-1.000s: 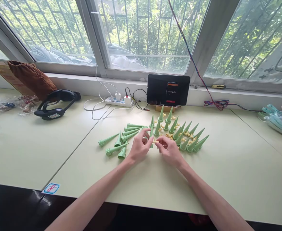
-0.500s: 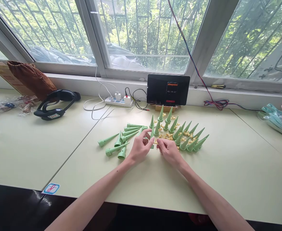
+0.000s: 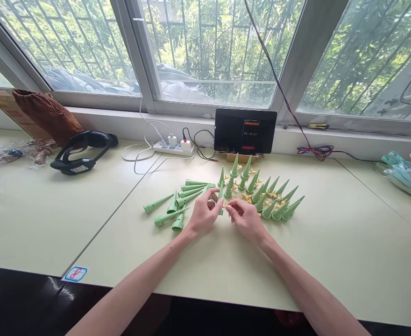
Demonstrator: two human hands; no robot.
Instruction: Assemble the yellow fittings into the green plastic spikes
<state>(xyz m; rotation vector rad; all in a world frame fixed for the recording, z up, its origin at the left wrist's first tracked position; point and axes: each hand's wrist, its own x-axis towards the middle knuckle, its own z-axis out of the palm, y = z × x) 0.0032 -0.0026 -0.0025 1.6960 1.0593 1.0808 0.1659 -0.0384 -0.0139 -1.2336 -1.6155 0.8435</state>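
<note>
My left hand [image 3: 203, 215] is closed around a green plastic watering spike [image 3: 221, 192], held upright with its point up. At the spike's right side, my right hand [image 3: 246, 219] has thumb and forefinger pinched at a small yellow valve [image 3: 225, 204]. The valve meets the spike's lower part; fingers partly cover the joint. Left of my hands, several loose green spikes [image 3: 159, 202] lie on their sides. Beyond and to the right, several more spikes [image 3: 279, 213] stand point up, many with yellow valves at their sides. Loose yellow valves [image 3: 246, 199] are heaped among them.
A tablet [image 3: 230, 133] showing a timer stands at the back by the window. Left of it are a power strip [image 3: 166, 148] with cables and a black headset [image 3: 82, 151]. A brown pouch [image 3: 46, 116] leans far left. Bagged items [image 3: 403, 175] lie far right.
My right fingers have shifted slightly left and changed their pinch, and less of the yellow valve shows between my hands. The held spike has tilted or moved slightly left.
</note>
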